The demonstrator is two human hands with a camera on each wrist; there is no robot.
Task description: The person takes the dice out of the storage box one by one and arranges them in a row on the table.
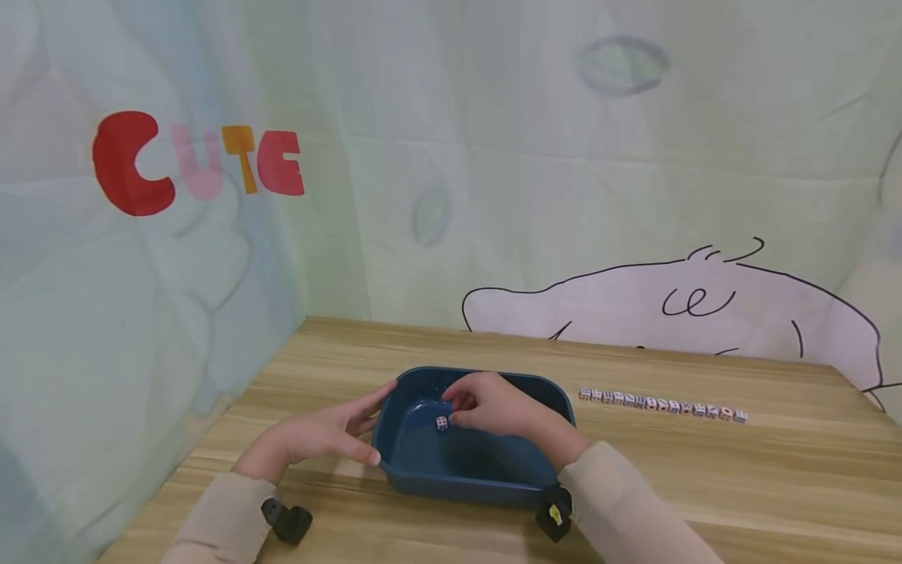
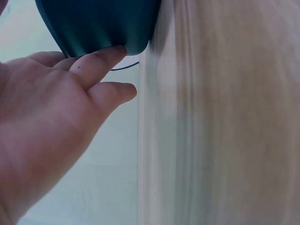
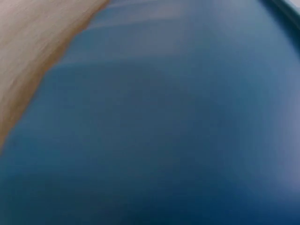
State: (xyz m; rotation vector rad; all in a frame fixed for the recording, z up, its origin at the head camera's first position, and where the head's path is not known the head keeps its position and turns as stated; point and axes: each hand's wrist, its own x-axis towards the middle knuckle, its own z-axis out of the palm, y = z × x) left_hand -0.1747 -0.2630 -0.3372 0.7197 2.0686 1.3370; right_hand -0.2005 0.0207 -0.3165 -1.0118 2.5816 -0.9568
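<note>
A blue tray (image 1: pixel 465 487) with raised walls stands on the wooden table. Inside it, toward the left, lies a white die (image 1: pixel 441 424) with coloured dots. My right hand (image 1: pixel 493 403) reaches into the tray with bent fingers. Its thumb tip is right beside the die, and a gap shows between thumb and forefinger. My left hand (image 1: pixel 324 431) rests against the tray's left end, fingers extended and thumb near the front corner. The left wrist view has the left hand's fingers (image 2: pixel 101 65) touching the outer wall. Only the tray surface (image 3: pixel 154 108), blurred, fills most of the right wrist view.
Right of the tray, several dice (image 1: pixel 662 405) form one slanting row on the table (image 1: pixel 705 486). Behind the table hangs a printed cloth (image 1: pixel 564 196); another cloth side with coloured letters (image 1: pixel 141 164) borders the left edge.
</note>
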